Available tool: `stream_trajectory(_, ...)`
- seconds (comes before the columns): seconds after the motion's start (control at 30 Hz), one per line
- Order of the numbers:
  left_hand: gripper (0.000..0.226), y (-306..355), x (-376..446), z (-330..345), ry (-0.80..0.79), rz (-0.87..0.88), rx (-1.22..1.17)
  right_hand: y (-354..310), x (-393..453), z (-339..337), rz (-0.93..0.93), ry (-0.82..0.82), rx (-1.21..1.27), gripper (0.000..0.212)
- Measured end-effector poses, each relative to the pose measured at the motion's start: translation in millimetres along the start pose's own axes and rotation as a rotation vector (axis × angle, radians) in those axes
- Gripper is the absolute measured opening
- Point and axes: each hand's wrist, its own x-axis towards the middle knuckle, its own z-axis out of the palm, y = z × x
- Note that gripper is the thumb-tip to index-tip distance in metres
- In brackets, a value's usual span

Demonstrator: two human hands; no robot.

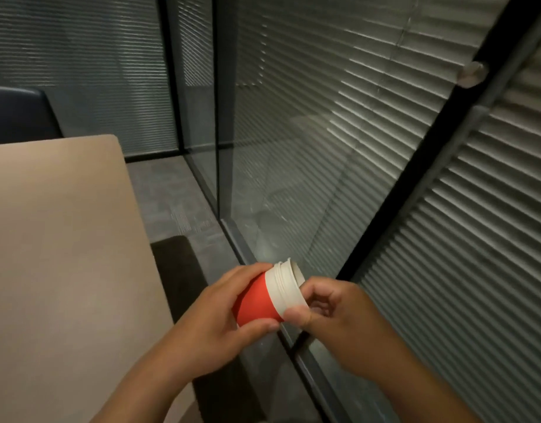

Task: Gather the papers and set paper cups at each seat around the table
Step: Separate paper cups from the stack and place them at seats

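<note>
Two hands work a nested stack of red paper cups w/ white rims (267, 296), lower centre of the frame, off the table's right edge and above a dark chair seat (179, 270). Left hand (214, 319) is wrapped round the red body, fingers closed firmly on it; right hand (333, 312) pinches the rim end, thumb (296, 315) on the white band, prob. to peel one cup off. Several rims show, so more than one cup, exact count unclear. Beige flat tabletop (61, 239) fills the left side; no cups or papers visible on the part in frame. Risks: two cups could come off stuck together, the pinch could crush the rim, or a freed cup could drop to the floor since the stack isn't over the table. Hidden: right fingertips behind the rim, most of the table and seats; a dark blue chair back (19, 114) is cut off upper left.
</note>
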Motion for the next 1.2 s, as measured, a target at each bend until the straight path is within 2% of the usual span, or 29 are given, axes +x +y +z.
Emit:
stream_trajectory(0.17, 0.069, -26.2, 61.6, -40.8, 0.127, -0.084, -0.035, -8.4, 109.5, -15.1, -0.063, -0.137, -0.012, 0.011)
stream_trajectory(0.43, 0.069, -98.1, 127.5, -123.9, 0.322, -0.245, 0.03, -7.1, 289.0, 23.7, -0.12, -0.411, 0.065, 0.012)
stream_trajectory(0.67, 0.067, -179.1, 251.2, -214.2, 0.462, -0.301, 0.04, -31.1, 493.7, 35.9, -0.258, -0.551, 0.119, 0.009)
stream_trajectory(0.9, 0.063, -236.2, 354.3, -310.8, 0.515, -0.359, 0.079, -68.3, 657.1, 47.1, -0.304, -0.602, 0.145, 0.005)
stream_trajectory(1.1, 0.057, -317.7, 430.5, -400.6, 0.566, -0.391, 0.031, -88.5, 806.0, 85.2, -0.35, -0.624, 0.073, 0.009)
stream_trajectory(1.2, 0.058, -368.6, 473.6, -451.9, 0.587, -0.345, 0.006, -105.0, 885.7, 111.0, -0.384, -0.604, -0.003, 0.008)
